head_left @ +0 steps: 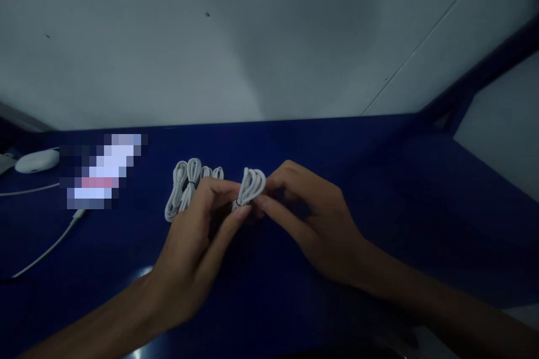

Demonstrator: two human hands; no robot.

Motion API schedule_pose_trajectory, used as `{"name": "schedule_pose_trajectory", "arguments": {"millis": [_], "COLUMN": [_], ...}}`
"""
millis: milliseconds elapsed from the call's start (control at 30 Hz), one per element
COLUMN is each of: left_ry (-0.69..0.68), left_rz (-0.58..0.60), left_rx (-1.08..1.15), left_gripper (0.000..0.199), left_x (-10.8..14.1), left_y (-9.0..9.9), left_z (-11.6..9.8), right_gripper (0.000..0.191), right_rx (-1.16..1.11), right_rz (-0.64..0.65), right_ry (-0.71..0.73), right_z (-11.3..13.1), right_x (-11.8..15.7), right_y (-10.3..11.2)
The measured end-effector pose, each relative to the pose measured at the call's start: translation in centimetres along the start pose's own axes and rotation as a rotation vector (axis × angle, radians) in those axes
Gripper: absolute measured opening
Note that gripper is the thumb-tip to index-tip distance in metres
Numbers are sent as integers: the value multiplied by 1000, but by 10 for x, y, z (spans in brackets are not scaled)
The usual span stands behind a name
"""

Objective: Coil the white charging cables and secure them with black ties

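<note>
A coiled white cable (254,184) is held up between both hands, its loops pointing upward and a thin dark tie around its lower part. My left hand (196,235) pinches it near the tie with thumb and index finger. From the other side, my right hand (315,213) has thumb and fingertips closed on the right edge of the loops. The cable's lower end is hidden by the fingers. Just behind my left hand lie several more bundled white cables (192,171) side by side on the blue surface, partly covered by that hand.
The blue tabletop (295,146) meets a pale wall (168,67) at the back. On the left lies a pixelated, lit device (113,162) with a white cord (54,244) plugged into it. Beyond it sits a small white rounded case (37,161). A blue frame (458,90) rises at right.
</note>
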State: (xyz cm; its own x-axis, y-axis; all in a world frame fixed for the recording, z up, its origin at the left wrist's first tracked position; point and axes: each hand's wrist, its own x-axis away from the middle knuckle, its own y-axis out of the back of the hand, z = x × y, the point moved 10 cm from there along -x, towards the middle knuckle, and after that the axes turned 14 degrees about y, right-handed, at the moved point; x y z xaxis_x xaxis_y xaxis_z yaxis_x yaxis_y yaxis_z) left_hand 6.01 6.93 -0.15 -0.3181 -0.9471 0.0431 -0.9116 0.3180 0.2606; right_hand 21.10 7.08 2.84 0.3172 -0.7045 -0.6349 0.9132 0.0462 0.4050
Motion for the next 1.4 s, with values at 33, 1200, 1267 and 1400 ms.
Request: {"name": "schedule_pose_trajectory", "arguments": {"millis": [33, 1200, 1267, 1400], "left_ry": [-41, 20, 54, 48], "left_rz": [-42, -45, -3, 34], "left_rx": [-69, -14, 26, 62], "left_gripper": [16, 7, 5, 5], "left_x": [1, 0, 0, 0], "left_y": [2, 7, 4, 0], "left_z": [-2, 1, 2, -2], "right_gripper": [10, 9, 10, 16], "right_rx": [-108, 305, 393, 495], "right_rz": [4, -121, -99, -75], "right_ry": [-132, 243, 369, 448], "right_z": [-10, 27, 37, 46], "right_x": [2, 3, 4, 6], "right_y": [-3, 8, 5, 5]}}
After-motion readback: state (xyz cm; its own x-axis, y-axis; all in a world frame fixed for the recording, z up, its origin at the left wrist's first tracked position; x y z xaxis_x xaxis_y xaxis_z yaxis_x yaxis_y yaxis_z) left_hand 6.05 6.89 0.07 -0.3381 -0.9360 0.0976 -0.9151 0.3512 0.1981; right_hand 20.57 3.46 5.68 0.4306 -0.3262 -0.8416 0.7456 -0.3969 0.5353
